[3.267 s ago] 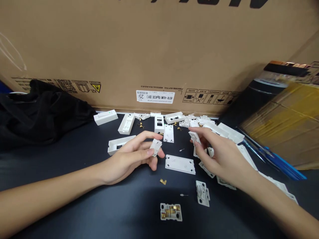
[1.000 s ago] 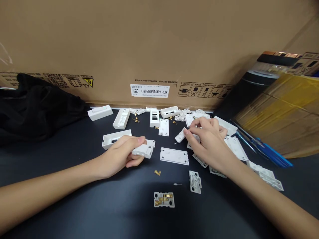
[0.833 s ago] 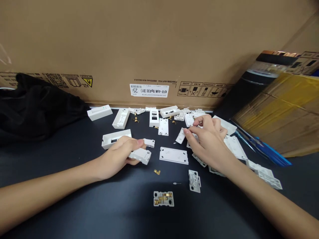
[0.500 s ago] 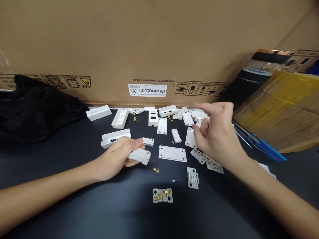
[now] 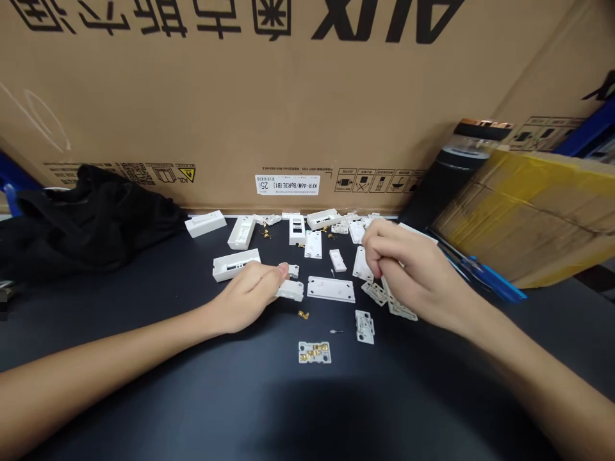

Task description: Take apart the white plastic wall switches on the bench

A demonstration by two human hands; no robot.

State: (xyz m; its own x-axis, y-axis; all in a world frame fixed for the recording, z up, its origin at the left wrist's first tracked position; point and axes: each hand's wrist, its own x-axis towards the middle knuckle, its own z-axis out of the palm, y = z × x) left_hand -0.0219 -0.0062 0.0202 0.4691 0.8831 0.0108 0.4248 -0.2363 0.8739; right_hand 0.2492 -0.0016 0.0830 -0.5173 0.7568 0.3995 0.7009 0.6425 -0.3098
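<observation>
My left hand (image 5: 247,296) is closed around a small white plastic housing (image 5: 291,291), thumb on top. Just behind that hand lies an open white casing (image 5: 221,267). My right hand (image 5: 408,266) has its fingers curled in above the white parts on the right; whatever is between them is hidden. Between the hands a flat white cover plate (image 5: 331,289) lies on the table. Nearer to me are a small brass contact (image 5: 303,315), a thin white pin (image 5: 336,331), a white base with brass contacts fitted (image 5: 321,358) and another white base (image 5: 364,327).
A large cardboard box (image 5: 298,102) walls off the back. Black cloth (image 5: 96,224) lies at the left. On the right are a dark bottle (image 5: 432,179), a taped carton (image 5: 533,218) and a blue-handled tool (image 5: 497,282). Several white casings (image 5: 241,232) line the back.
The right hand's raised index finger has curled in, and the hand has closed over the right-hand parts. My left hand still holds the housing. The view has tilted up.
</observation>
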